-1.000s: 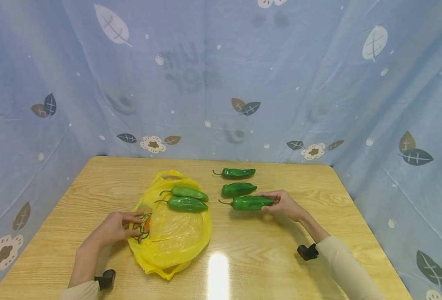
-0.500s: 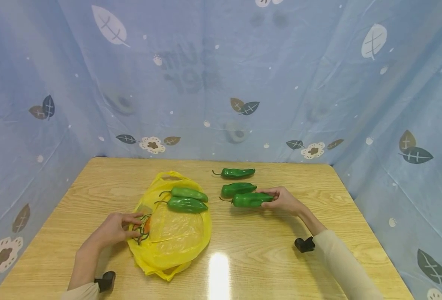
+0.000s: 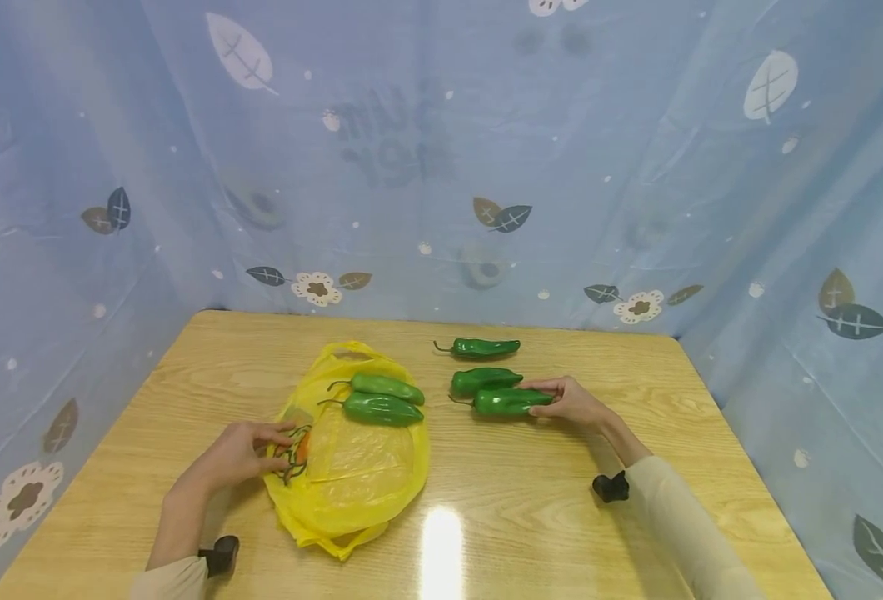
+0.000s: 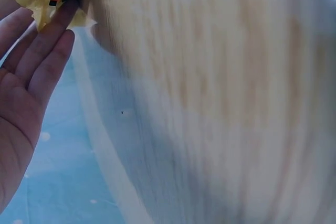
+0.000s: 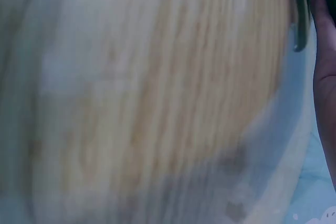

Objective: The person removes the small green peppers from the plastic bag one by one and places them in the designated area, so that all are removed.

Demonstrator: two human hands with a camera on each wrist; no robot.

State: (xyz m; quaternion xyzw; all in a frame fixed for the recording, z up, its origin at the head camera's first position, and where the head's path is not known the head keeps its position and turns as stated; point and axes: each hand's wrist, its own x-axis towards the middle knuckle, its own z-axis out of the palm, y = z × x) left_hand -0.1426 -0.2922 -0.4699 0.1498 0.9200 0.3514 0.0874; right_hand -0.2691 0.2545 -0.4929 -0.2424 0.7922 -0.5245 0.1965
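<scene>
Possibly the right hand (image 3: 575,404), pinching a pepper (image 3: 503,402), could roll the adjacent one (image 3: 481,381); the left hand (image 3: 235,454), unclenched, touches the bag (image 3: 336,521)

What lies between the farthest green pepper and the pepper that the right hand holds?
One more green pepper lies between them; the head view shows it.

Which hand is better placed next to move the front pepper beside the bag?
Likely the right hand: it grips that pepper, while the left hand is at the left edge of the yellow bag.
</scene>
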